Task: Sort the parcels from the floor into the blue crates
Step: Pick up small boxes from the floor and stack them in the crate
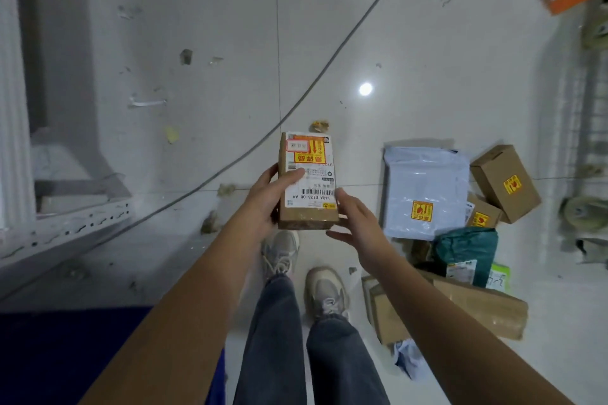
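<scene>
Head view: I see the left hand (263, 199) gripping a small brown parcel (307, 181) held in the air above the floor (394, 43), its fingers (291, 174) wrapped over the white shipping label from the left edge. The right hand (358, 223) sits against the parcel's lower right corner, fingers spread and only loosely open, touching rather than clamping as far as I can tell. To the right of the right hand's fingers, on the floor, lies a heap of parcels: a white poly mailer (426, 191), a brown carton (505, 182) beyond it, a green bag (467, 256) nearer me. A dark blue surface (65, 355) shows below the left forearm; I cannot tell if it is a crate.
</scene>
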{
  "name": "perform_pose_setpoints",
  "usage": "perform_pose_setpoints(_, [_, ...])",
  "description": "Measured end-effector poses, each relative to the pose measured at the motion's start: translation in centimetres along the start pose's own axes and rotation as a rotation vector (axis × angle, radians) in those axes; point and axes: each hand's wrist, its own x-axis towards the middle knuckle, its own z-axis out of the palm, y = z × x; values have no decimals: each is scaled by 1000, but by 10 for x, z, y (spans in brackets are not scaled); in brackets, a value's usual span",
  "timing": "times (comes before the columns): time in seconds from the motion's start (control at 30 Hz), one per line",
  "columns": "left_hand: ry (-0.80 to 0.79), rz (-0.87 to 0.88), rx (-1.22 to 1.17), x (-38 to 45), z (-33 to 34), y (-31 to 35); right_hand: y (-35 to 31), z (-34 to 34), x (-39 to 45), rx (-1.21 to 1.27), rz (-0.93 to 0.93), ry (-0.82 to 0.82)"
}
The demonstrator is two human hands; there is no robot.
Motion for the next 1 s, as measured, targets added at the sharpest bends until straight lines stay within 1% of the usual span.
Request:
perform_pose_setpoints(0.07, [-47, 23, -1, -7, -4, -7, 2, -4, -3, -28, 12, -62])
perform_pose_setpoints(0.2, [-53, 82, 8, -25, -3, -20, -4, -9, -11, -70, -51, -94])
perform_pose_setpoints(0.3, [1, 136, -43, -41, 3, -28, -12, -12, -21, -101, -100, -106])
perform_pose_setpoints(0.47, [73, 216, -52, -78, 17, -32, -22, -21, -48, -132, -203, -138])
perform_pose_setpoints(0.6, [93, 278, -72, -120, 23, -33, -33, -22, -79, -159, -261, -179])
perform_pose_setpoints(0.8, [146, 378, -162, -174, 19, -51, -33, -2, -123, -254, -364, -212])
perform_pose_setpoints(0.93, [232, 462, -232, -225, 12, -77, -23, 17, -154, -337, -422, -268])
perform_pose_setpoints(1.0, [301, 482, -239, -258, 13, -88, -17, 28, -174, -385, -446, -301])
